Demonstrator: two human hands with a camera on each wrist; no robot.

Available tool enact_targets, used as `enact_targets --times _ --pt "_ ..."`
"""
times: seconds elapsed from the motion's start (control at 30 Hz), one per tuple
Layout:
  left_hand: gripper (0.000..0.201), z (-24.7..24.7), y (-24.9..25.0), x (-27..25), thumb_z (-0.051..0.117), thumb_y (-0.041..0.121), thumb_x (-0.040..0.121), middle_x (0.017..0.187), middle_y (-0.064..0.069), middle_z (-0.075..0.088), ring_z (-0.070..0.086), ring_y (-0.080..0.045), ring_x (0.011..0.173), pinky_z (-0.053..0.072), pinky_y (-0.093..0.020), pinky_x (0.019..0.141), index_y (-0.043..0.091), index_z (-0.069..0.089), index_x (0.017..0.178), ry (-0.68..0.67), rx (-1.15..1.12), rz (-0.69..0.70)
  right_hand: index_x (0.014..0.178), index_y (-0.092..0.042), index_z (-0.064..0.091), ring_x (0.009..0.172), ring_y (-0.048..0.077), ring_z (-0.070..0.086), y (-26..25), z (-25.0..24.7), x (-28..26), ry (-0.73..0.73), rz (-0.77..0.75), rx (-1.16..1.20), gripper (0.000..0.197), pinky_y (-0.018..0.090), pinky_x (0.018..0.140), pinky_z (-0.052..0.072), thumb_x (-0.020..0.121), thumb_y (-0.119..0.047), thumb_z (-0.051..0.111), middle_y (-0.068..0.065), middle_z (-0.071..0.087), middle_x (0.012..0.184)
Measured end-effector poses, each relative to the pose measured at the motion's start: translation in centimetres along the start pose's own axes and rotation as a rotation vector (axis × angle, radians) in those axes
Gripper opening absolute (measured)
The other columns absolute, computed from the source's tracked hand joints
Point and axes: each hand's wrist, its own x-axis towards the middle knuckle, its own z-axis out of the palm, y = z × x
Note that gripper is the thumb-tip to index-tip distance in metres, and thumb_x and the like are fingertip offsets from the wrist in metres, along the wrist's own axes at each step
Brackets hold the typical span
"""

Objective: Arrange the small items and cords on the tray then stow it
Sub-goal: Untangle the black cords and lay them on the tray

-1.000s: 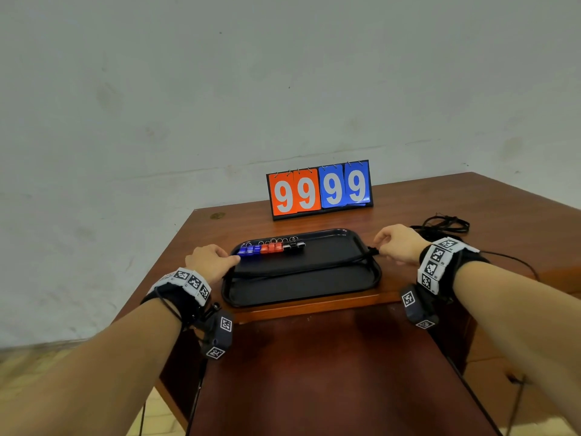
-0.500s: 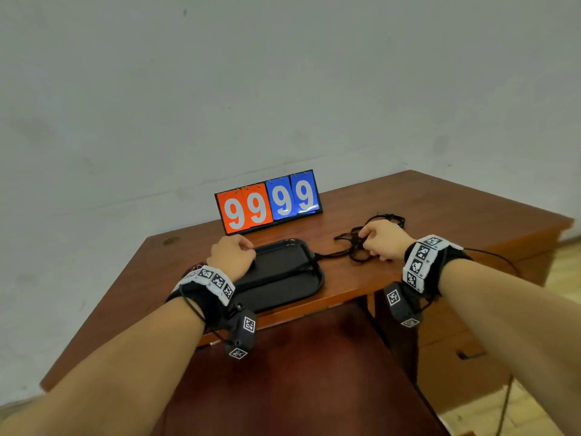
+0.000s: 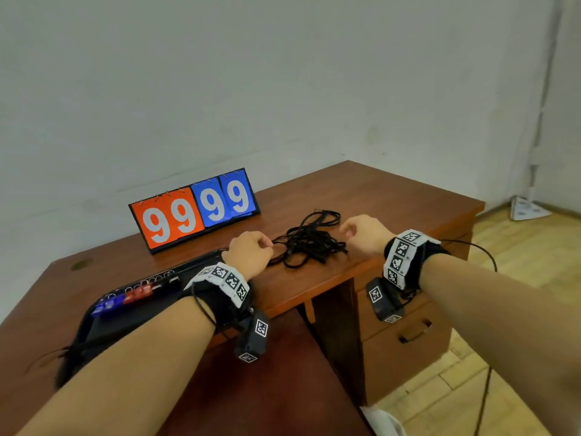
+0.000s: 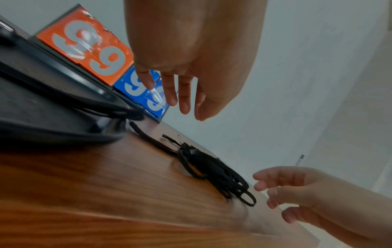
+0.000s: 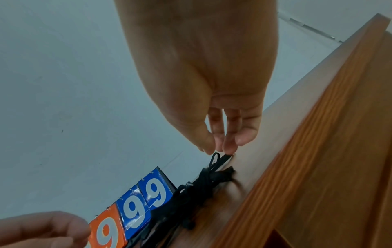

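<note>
A tangled black cord bundle (image 3: 309,242) lies on the wooden desk (image 3: 377,196), between my two hands. My left hand (image 3: 264,247) hovers at its left end with relaxed fingers (image 4: 182,100) and holds nothing. Just off the bundle's right end, my right hand (image 3: 349,229) has its fingertips (image 5: 229,146) close above a cord loop (image 5: 216,157), with nothing gripped. The black tray (image 3: 94,322) sits left of the bundle, partly under my left forearm. A row of blue, red and black clips (image 3: 132,297) lies on it. One cord strand (image 4: 106,109) runs over the tray's rim toward the bundle.
A flip scoreboard reading 9999 (image 3: 195,209) stands behind the tray and cords. Drawers (image 3: 408,335) are set under the desk's right side. A darker, lower wooden surface (image 3: 267,388) lies in front of me. The desk's right edge drops to a tiled floor.
Both hands have moved right, from the tray's two ends to the cord bundle. My right hand no longer holds the cord at the tray's rim. The head view has swung right.
</note>
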Motion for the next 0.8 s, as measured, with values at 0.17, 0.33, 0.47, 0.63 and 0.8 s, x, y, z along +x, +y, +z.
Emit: enact_targets --times 0.17,0.33,0.47,0.63,0.8 --pt "0.007 2.5 2.3 1.2 0.063 0.034 0.084 0.113 0.011 0.063 0.055 -0.021 0.114 0.041 -0.049 0.101 0.040 0.064 0.080 -0.046 -0.002 0.049 0.118 -0.015 0.066 0.109 0.023 0.062 1.0 0.3 0.8 -0.033 -0.029 -0.038 0.029 0.025 0.082 0.044 0.090 -0.013 0.061 0.004 0.066 0.116" --pt "0.014 4.1 3.9 1.6 0.065 0.027 0.084 0.101 0.014 0.060 0.055 -0.020 0.110 0.036 -0.042 0.094 0.039 0.065 0.091 -0.074 0.008 0.073 0.114 -0.013 0.069 0.102 0.020 0.062 0.8 1.2 1.9 -0.062 -0.009 -0.005 0.032 0.027 0.081 0.047 0.089 -0.035 0.068 0.003 0.068 0.112" --pt "0.027 4.8 4.3 1.9 0.065 0.020 0.084 0.110 0.011 0.061 0.053 -0.019 0.115 0.034 -0.042 0.095 0.040 0.064 0.102 -0.088 0.004 0.066 0.110 -0.012 0.069 0.099 0.021 0.063 0.3 1.9 2.4 -0.045 0.002 0.001 0.030 0.032 0.085 0.052 0.089 -0.033 0.069 0.004 0.068 0.110" --pt "0.047 5.0 3.7 2.2 0.054 -0.001 0.086 0.125 0.006 0.058 0.051 -0.022 0.122 0.038 -0.046 0.105 0.037 0.063 0.112 -0.088 0.006 0.032 0.103 -0.017 0.068 0.095 0.018 0.063 -0.6 2.2 2.6 0.057 -0.081 0.076 0.013 0.028 0.079 0.051 0.091 -0.019 0.062 -0.001 0.064 0.103" --pt "0.038 5.0 2.9 2.3 0.058 0.009 0.088 0.130 0.004 0.055 0.051 -0.024 0.121 0.041 -0.049 0.103 0.040 0.062 0.109 -0.080 0.017 0.027 0.090 -0.017 0.073 0.079 0.016 0.066 -1.9 2.4 2.9 -0.068 -0.127 -0.067 0.012 0.030 0.071 0.055 0.089 -0.026 0.066 -0.002 0.070 0.085"
